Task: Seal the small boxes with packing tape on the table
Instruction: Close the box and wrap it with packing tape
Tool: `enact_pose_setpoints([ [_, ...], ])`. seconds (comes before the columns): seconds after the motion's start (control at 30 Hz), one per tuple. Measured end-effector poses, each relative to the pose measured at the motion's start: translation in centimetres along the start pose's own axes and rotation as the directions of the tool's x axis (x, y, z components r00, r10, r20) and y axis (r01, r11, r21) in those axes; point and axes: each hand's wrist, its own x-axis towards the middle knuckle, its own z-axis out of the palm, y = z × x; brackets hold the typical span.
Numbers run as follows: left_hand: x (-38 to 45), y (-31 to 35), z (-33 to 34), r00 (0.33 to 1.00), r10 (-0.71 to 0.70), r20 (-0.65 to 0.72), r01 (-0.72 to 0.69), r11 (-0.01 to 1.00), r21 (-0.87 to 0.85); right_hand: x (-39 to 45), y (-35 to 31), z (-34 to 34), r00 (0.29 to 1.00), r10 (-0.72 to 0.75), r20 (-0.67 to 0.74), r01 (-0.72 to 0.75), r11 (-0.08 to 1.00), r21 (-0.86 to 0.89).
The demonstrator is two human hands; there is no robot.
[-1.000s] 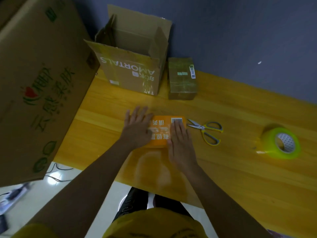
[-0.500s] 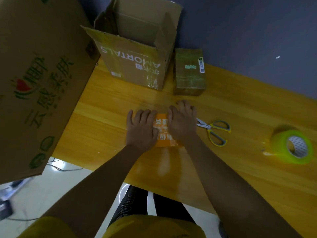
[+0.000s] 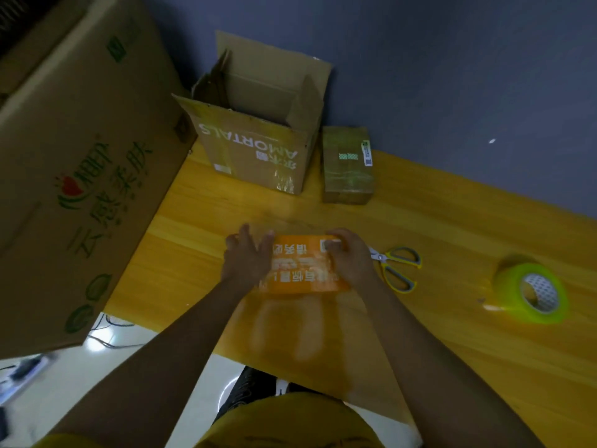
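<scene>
Orange box sits near the tabletop's front edge, between my hands. My left hand presses its left side, fingers spread and fairly straight; my right hand curls over its right end, gripping it. Scissors lie just right, tape roll farther right.
</scene>
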Motion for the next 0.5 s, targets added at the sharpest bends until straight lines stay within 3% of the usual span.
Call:
enact_pose_setpoints([
  [0.1, -0.5, -1.0, -1.6, 0.957, 0.284, -0.058, -0.289, 0.953, -0.094, -2.0, 0.4, -0.6, 0.899, -0.382, -0.216, 0.371, 0.924, -0.091],
  [0.17, -1.0, -1.5, -2.3, 0.94, 0.333, -0.072, -0.338, 0.938, -0.078, -3.5, 2.1, -0.4, 0.836, -0.501, -0.221, 0.486, 0.865, -0.123],
  [0.23, -1.1, -1.5, -1.7, 0.958, 0.288, 0.018, -0.284, 0.931, 0.23, -4.7, 4.5, 0.4, 0.862, -0.482, -0.156, 0.451, 0.87, -0.2],
  [0.3, -1.0, -0.5, -0.8, 0.952, 0.305, -0.027, -0.242, 0.801, 0.548, -5.3, 5.9, 0.7, 0.917, -0.389, -0.09, 0.344, 0.885, -0.315],
  [0.4, -0.2, 1.1, 0.5, 0.855, 0.518, 0.01, -0.422, 0.684, 0.595, -5.1, 4.3, 0.0, 0.91, -0.401, -0.103, 0.3, 0.81, -0.504],
  [0.5, 1.2, 1.1, 1.7, 0.814, 0.561, 0.148, -0.534, 0.624, 0.571, -4.1, 3.1, 0.5, 0.863, -0.495, -0.099, 0.344, 0.72, -0.602],
])
